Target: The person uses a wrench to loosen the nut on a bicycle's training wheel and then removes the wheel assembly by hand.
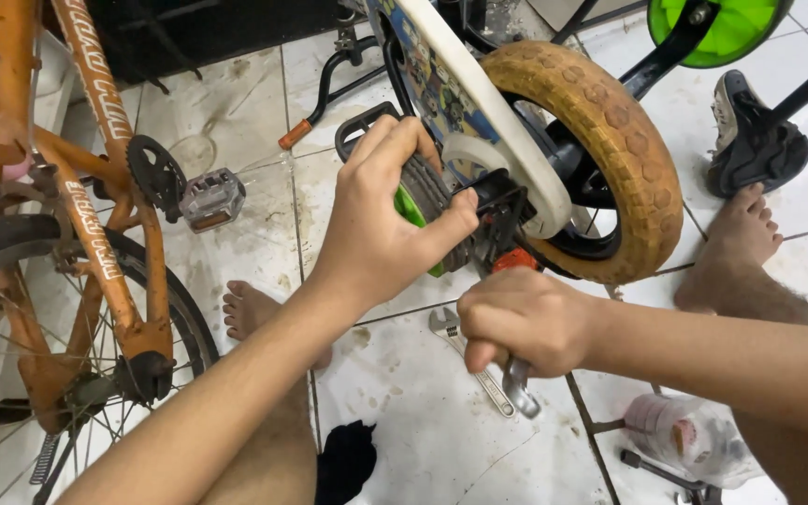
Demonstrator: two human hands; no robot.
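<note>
Tiled floor (423, 440), stained — small bike upturned. Left hand (381, 220) clamps the stiff training wheel (423, 192) by its grippy tread beside the yellow tyre (610, 140); right hand (516, 323) fists a rigid steel spanner (519, 385) — slippery.

An informal bicycle repair spot on my tiled floor (423, 449), grimy with grease stains. An orange bicycle frame (95, 215) stands at the floor's left edge, a small bike with a yellow tyre (610, 140) lies overturned ahead of me, and a spanner (469, 360) rests on the tiles between my bare feet.
</note>
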